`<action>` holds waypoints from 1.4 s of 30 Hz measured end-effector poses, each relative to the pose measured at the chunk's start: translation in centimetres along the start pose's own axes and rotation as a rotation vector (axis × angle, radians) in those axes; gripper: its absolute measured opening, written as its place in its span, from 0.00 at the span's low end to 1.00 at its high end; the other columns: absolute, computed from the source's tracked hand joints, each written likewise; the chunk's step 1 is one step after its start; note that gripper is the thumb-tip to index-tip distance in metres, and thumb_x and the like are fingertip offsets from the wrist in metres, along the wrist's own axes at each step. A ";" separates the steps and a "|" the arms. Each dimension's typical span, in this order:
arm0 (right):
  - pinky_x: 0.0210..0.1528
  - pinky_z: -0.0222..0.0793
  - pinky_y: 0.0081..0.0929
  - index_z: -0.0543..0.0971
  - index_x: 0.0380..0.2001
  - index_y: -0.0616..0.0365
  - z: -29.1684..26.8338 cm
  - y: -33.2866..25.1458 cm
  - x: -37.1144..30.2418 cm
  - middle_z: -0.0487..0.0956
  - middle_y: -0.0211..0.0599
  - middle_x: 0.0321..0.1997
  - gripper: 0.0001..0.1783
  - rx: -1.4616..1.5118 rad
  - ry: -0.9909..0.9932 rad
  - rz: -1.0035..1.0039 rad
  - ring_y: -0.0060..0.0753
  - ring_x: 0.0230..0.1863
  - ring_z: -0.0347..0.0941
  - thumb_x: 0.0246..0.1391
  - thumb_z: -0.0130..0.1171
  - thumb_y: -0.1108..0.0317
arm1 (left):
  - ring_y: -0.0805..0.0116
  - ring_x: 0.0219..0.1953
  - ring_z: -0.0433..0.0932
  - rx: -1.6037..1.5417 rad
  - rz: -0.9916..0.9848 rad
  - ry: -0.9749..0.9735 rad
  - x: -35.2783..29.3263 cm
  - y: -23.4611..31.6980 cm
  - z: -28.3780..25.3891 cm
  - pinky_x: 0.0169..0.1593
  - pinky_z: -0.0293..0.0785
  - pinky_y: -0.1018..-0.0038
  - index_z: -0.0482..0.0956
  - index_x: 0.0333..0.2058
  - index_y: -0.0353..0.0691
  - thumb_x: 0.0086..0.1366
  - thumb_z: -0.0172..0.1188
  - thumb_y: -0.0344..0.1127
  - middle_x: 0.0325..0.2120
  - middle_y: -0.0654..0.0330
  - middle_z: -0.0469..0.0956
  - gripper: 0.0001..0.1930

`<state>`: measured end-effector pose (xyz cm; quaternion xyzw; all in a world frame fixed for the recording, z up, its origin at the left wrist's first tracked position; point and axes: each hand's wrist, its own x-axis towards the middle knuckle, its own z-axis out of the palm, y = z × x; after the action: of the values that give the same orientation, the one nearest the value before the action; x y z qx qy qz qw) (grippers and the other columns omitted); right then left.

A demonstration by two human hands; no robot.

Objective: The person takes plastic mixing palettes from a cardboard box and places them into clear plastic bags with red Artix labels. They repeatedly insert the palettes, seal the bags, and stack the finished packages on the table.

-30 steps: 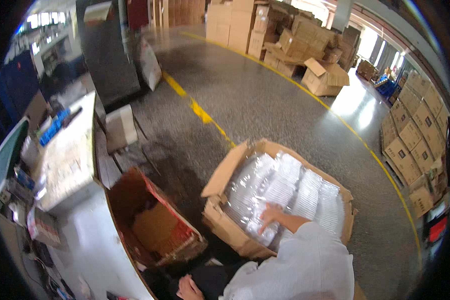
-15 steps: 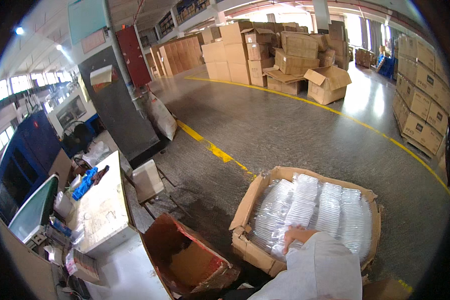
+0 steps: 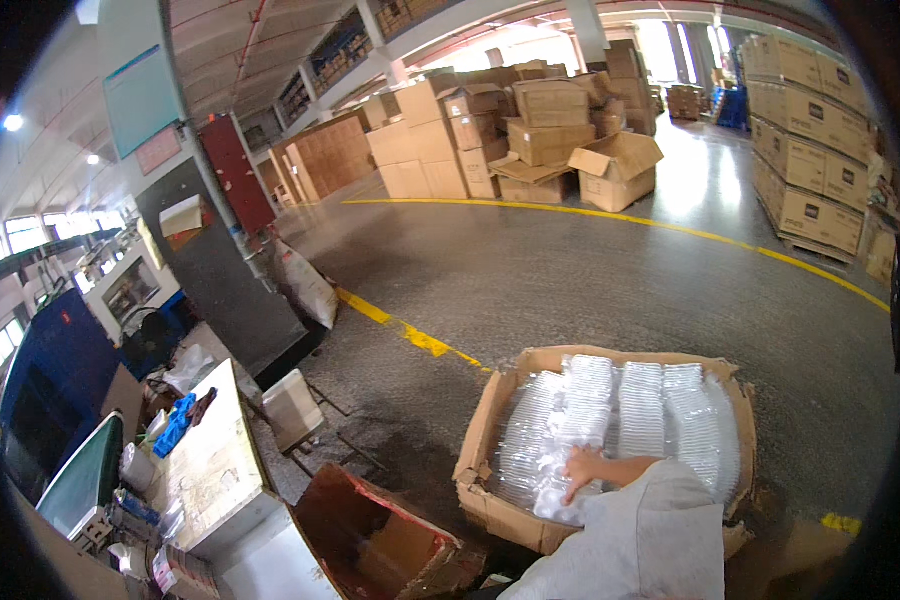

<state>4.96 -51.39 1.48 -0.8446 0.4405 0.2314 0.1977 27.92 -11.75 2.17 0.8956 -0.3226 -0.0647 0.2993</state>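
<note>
My right hand (image 3: 587, 468) reaches from the lower right, in a light grey sleeve (image 3: 640, 530), into an open cardboard box (image 3: 475, 455). Its fingers are apart and rest on crumpled clear plastic film (image 3: 553, 495) at the near end of a stack of ribbed clear plastic pieces (image 3: 587, 395). Similar stacks stand in rows beside it: one on the left (image 3: 525, 430), another on the right (image 3: 640, 405), and more toward the right wall. The undersides of my fingers are hidden. My left hand is out of view.
Left of the box stands an open, worn carton (image 3: 370, 540). Beyond it are a chair (image 3: 292, 408) and a worktable (image 3: 205, 470) with a blue cloth (image 3: 175, 425). Cartons are piled across the aisle (image 3: 550, 130) and stacked at far right (image 3: 810, 150). A yellow line (image 3: 530, 208) crosses the floor.
The view has tilted and shifted. The stack next to my right hand has moved slightly left in the box and lies more in line with the others. My hand stays at its near end.
</note>
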 end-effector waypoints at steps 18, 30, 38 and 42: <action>0.54 0.66 0.34 0.72 0.49 0.65 -15.9 3.4 -6.8 0.75 0.40 0.48 0.30 1.508 0.486 -0.324 0.35 0.50 0.71 0.39 0.63 0.66 | 0.55 0.54 0.69 -0.167 -0.050 -0.103 -1.4 -2.1 -0.4 0.57 0.61 0.58 0.71 0.52 0.41 0.61 0.57 0.42 0.50 0.52 0.72 0.22; 0.45 0.70 0.28 0.74 0.42 0.65 -16.6 -3.6 -7.4 0.77 0.36 0.37 0.26 1.439 0.267 -0.575 0.28 0.40 0.73 0.37 0.69 0.70 | 0.53 0.55 0.67 -0.768 -0.357 -0.011 -0.5 7.3 -7.9 0.55 0.65 0.63 0.57 0.59 0.37 0.57 0.57 0.36 0.55 0.53 0.66 0.32; 0.58 0.53 0.42 0.76 0.41 0.61 -6.6 -30.1 -9.0 0.64 0.47 0.51 0.42 0.639 -0.251 -1.628 0.47 0.54 0.59 0.25 0.75 0.43 | 0.56 0.63 0.53 -1.031 0.169 0.417 -2.2 15.6 -15.2 0.58 0.56 0.52 0.51 0.63 0.45 0.50 0.65 0.52 0.58 0.55 0.60 0.45; 0.64 0.46 0.48 0.73 0.52 0.51 -1.9 -38.0 -13.3 0.55 0.51 0.66 0.39 0.276 -0.200 -1.750 0.52 0.68 0.46 0.39 0.67 0.41 | 0.55 0.61 0.56 -1.035 0.051 0.511 -3.4 13.8 -15.5 0.57 0.58 0.54 0.53 0.62 0.42 0.49 0.63 0.49 0.57 0.54 0.61 0.44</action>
<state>30.44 -23.44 15.50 -0.8230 -0.3576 0.0151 0.4411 22.64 -10.46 22.50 0.6117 -0.1879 0.0117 0.7684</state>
